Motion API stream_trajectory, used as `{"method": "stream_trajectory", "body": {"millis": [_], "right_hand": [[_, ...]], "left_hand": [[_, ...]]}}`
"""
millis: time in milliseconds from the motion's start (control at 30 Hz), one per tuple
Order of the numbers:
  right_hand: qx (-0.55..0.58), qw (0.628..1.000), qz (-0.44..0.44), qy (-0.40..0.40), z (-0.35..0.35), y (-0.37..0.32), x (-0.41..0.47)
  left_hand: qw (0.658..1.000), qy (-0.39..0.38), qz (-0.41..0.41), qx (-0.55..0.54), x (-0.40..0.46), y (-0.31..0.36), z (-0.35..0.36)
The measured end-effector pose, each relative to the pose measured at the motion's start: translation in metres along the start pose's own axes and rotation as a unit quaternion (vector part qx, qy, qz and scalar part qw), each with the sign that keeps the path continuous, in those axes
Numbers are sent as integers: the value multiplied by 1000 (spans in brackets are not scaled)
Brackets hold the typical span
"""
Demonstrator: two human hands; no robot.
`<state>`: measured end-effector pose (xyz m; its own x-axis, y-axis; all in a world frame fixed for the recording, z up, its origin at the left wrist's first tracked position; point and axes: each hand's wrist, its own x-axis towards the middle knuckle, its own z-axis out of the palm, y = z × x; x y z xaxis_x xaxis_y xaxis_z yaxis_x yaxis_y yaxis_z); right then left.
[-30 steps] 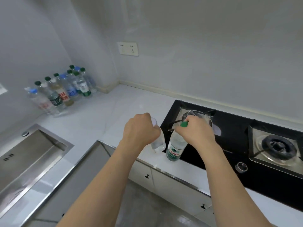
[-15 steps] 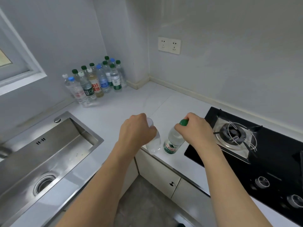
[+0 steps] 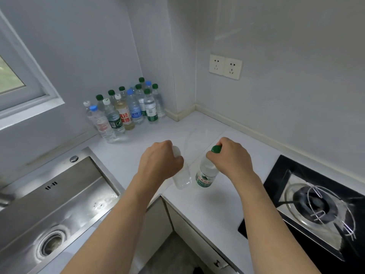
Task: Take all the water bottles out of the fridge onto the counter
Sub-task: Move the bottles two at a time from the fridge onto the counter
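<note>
Hands hold two bottles over the counter (image 3: 213, 206): left hand (image 3: 160, 161) grips a clear bottle (image 3: 181, 178), right hand (image 3: 231, 157) grips a green-capped bottle (image 3: 206, 175)

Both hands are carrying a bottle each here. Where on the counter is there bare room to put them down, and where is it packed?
Bare white counter lies between the cluster of bottles in the back corner and the black stove, right ahead of the left hand and right hand. The strip before the stove is bare too. The corner by the window wall is crowded.
</note>
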<state>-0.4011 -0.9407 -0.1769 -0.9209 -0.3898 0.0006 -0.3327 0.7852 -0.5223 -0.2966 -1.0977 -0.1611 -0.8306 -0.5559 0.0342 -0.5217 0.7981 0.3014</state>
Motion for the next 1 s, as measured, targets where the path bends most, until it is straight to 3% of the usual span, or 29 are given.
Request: {"method": "stream_trajectory", "body": {"millis": [467, 1000], "right_hand": [[-11, 997, -64, -30, 27, -39, 110], [-32, 990, -110, -86, 124, -159, 246]], "left_hand": [[999, 14, -44, 8, 103, -29, 6], [998, 7, -66, 12, 252, -153, 4]]}}
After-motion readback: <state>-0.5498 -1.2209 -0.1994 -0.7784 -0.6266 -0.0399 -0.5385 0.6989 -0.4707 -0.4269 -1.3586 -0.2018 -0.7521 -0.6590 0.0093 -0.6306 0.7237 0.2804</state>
